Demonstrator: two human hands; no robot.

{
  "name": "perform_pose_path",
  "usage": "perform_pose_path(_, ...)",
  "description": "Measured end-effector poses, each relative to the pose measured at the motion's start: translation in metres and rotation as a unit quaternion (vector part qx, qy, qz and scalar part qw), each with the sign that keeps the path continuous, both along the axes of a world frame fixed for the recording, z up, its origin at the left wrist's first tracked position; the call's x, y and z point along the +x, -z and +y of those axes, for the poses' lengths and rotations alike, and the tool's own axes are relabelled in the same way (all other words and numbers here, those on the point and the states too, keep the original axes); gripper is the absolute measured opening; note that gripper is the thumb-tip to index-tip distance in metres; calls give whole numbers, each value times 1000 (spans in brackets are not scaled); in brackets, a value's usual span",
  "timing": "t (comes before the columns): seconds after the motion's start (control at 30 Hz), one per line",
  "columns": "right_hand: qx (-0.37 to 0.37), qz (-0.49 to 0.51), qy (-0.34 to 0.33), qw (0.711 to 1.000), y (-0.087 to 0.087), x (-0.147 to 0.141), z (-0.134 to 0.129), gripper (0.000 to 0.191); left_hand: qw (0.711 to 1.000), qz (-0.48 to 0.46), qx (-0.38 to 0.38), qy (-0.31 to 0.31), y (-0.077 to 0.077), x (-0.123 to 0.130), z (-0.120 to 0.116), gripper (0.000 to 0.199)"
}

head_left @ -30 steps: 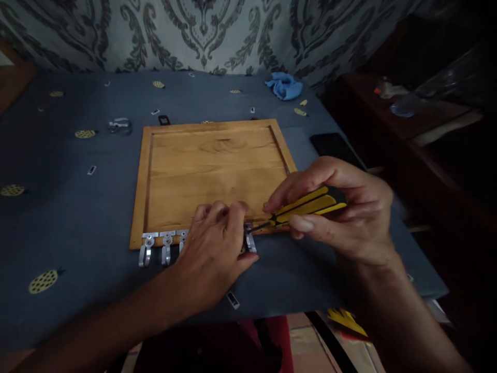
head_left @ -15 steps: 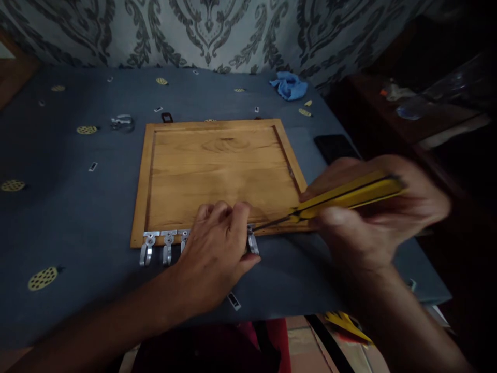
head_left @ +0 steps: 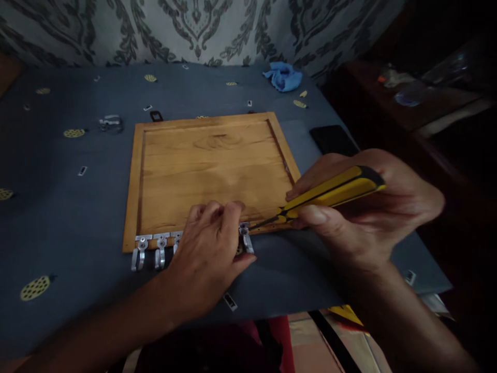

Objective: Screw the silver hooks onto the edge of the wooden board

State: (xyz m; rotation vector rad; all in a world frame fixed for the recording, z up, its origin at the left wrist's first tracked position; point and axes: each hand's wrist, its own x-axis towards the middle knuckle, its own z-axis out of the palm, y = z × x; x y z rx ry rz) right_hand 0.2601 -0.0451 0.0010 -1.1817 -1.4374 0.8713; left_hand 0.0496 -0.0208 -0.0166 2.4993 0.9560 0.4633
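Because the cloth-covered counter (head_left: 66, 223) gives flat support, the wooden board (head_left: 209, 176) lies centrally on it, long edge near. Left hand (head_left: 205, 259), fingers curled over that edge, probably steadies it; can't tell whether it pinches anything. Right hand (head_left: 375, 225) grips the screwdriver (head_left: 330, 191) by its handle, slanted down leftward, seemingly so the tip meets the rightmost metal hook (head_left: 247, 241). Board: honey-brown, grained, raised border. Screwdriver: yellow-black handle, thin dark shaft. Other hooks (head_left: 142, 243): silvery, near left.
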Motion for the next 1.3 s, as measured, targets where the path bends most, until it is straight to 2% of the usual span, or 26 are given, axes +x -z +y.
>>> perform_pose_path(0.17,11,-32,-38,999,-4,-14,5,31,1000,6,1,-1,-1,1,1,53)
perform_pose_path(0.33,131,-25,60,989,-4,-24,4,26,1000,8,0,-4,1,2,-1,56)
perform_pose_path(0.43,144,-48,59,987,-4,-24,2,26,1000,7,9,-4,1,2,-1,60)
perform_pose_path(0.57,131,-76,14,988,-8,-20,1,25,999,8,31,-4,1,2,-1,67)
perform_pose_path(0.7,113,-69,-91,987,-18,-14,3,15,999,16,34,-1,2,1,0,67)
perform_pose_path(0.83,74,-86,-183,977,-25,-7,6,18,999,2,55,1,3,0,-1,62)
perform_pose_path(0.97,78,-62,-215,971,-24,-2,7,20,998,-4,66,-1,4,0,-1,56)
perform_pose_path(1.07,103,-70,-182,975,-19,-5,8,26,999,-2,53,-8,3,1,-1,56)
perform_pose_path(1.23,171,-105,-66,977,-11,-16,7,38,999,16,23,-29,2,3,0,47)
perform_pose_path(1.3,190,-120,-27,974,-9,-20,6,37,999,27,27,-33,2,3,0,46)
